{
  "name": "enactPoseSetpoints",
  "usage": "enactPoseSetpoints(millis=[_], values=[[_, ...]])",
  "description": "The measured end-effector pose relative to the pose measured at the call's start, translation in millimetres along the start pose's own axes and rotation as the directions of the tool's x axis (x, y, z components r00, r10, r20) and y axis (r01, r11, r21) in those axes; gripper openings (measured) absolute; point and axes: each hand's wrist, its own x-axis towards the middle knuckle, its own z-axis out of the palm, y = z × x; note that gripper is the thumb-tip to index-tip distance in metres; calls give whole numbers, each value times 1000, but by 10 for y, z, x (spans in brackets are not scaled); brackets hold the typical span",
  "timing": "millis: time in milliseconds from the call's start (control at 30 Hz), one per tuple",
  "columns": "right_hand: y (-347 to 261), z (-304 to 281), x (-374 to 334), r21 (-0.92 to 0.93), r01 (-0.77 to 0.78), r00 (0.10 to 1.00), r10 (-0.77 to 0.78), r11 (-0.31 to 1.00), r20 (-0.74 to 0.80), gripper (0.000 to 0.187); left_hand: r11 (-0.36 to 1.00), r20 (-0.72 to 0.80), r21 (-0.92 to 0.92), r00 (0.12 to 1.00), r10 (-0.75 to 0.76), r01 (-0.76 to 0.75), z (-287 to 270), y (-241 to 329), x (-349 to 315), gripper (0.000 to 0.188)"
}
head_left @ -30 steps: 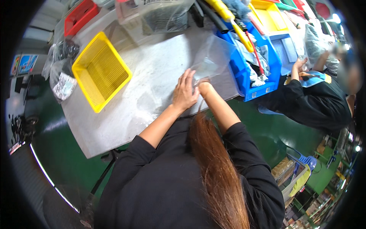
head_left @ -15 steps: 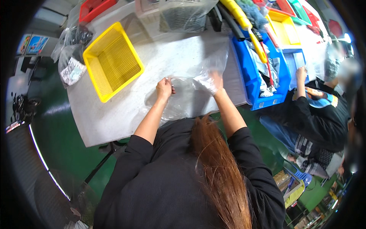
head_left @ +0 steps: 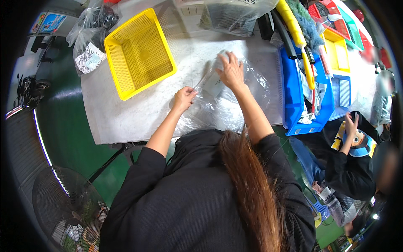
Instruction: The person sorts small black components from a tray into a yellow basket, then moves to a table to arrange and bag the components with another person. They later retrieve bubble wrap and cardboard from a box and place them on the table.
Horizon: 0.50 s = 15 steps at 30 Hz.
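Observation:
A clear plastic bag (head_left: 226, 111) lies crumpled on the white table in front of me. My left hand (head_left: 184, 99) pinches its left edge between thumb and fingers. Over the bag's far part, my right hand (head_left: 231, 72) is spread with its fingers apart, palm down and gripping nothing. Whether that palm presses on the plastic I cannot tell. A pale flat patch shows by the right wrist, too unclear to name.
A yellow perforated basket (head_left: 149, 86) stands to the left, beside tied plastic bags (head_left: 89, 58). At the back sits a filled clear bag (head_left: 235, 20). Blue bins (head_left: 294, 105) with a yellow-handled tool (head_left: 308, 69) stand right. Beyond them a co-worker's hand (head_left: 351, 124) is raised.
My right hand was in or behind the plastic; now it is spread over the bag, farther forward. The bag lies flatter. My left hand keeps its pinch. The view has shifted.

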Motion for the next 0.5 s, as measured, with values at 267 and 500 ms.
enactPoseSetpoints(millis=[267,500], values=[[373,498,54,-205,65,993,-83,976,-79,70,997,125,-8,989,81,-81,-280,-234,-303,17],[126,322,-20,-269,94,994,-106,958,-31,75,955,-38,204,973,227,-215,-358,-317,-386,18]])
